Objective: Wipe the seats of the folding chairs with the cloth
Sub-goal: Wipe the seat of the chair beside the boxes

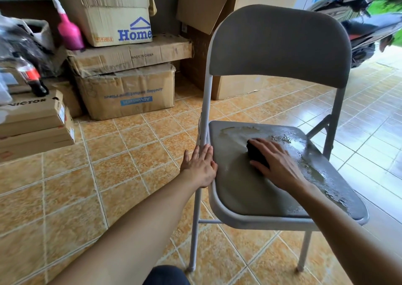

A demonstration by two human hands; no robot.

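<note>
Plainly the wiping of this seat (250,189) is under way: the right hand (276,165) lies flat on a dark cloth (255,153), fingers straight and slightly spread, pressing it onto the middle of the seat rather than clutching it; the left hand (201,167) rests with straight fingers together against the seat's left edge, beside the frame tube, seemingly steadying the folding chair (280,47). The cloth is a small bunched wad, mostly hidden beneath the fingers, so its size and fabric cannot be told; it sits just left of the wet patch. The seat is grey and padded-looking; its right side and far edge glisten with a film and beads of water, and a pale dried-looking stain sits near the back left corner; the near left part looks duller and drier. I judge the job on this chair about half done; the next stroke would want to carry the cloth rightward and to the back, through the puddled strip and over the stain, with firm downward pressure while the left hand holds the chair from sliding on the tiled floor (121,158); no other chair shows here.
</note>
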